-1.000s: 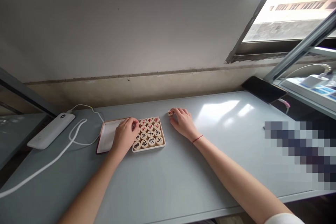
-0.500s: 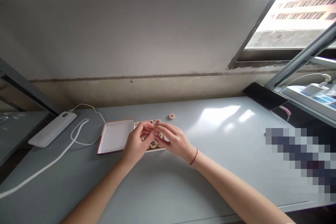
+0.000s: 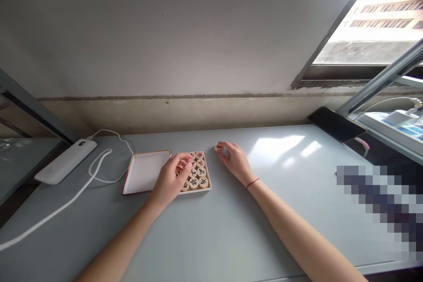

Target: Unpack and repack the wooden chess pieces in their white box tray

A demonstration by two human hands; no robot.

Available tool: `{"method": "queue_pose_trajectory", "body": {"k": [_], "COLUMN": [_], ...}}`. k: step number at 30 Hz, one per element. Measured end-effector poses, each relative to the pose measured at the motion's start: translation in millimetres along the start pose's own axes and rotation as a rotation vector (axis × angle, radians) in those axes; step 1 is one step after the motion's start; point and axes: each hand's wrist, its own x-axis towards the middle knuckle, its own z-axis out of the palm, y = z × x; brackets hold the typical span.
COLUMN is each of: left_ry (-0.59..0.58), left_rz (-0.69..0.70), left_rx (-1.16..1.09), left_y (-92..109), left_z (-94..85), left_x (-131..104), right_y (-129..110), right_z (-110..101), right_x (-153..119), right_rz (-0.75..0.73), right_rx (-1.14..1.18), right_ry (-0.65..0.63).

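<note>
A shallow box (image 3: 210,189) holds several round wooden pieces with red or black characters. My left hand (image 3: 172,176) hovers over the box's left part, fingers curled with thumb near fingertips; whether something is between them is too small to tell. Right of the box, my right hand (image 3: 234,161) has its fingertips at a round piece with a red character (image 3: 218,146), thumb and fingers around its right side. An open lid (image 3: 147,171), white inside, lies against the box's left side.
On the left lie a white power bank (image 3: 66,161) and a looping white cable (image 3: 62,213). A dark phone (image 3: 337,124) leans by the metal frame at the right. The wall runs behind the table.
My right hand has moved away from my left hand and the box, rightward to the loose piece. More pieces in the box are uncovered. My left hand has stayed nearly in place.
</note>
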Motion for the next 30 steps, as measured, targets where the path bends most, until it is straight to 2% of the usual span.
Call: {"method": "queue_pose_trajectory", "body": {"k": [12, 30], "left_ry": [0.086, 0.095], "left_rz": [0.022, 0.044], "left_rx": [0.160, 0.206], "left_y": [1.1, -1.8], "left_z": [-5.9, -6.7], "left_x": [5.0, 6.5], "right_y": [1.2, 3.9], "right_z": [3.3, 6.3], "right_x": [2.0, 0.4], "right_rz": [0.016, 0.056], "right_rx": [-0.025, 0.004], "right_ry": [0.025, 0.032]}}
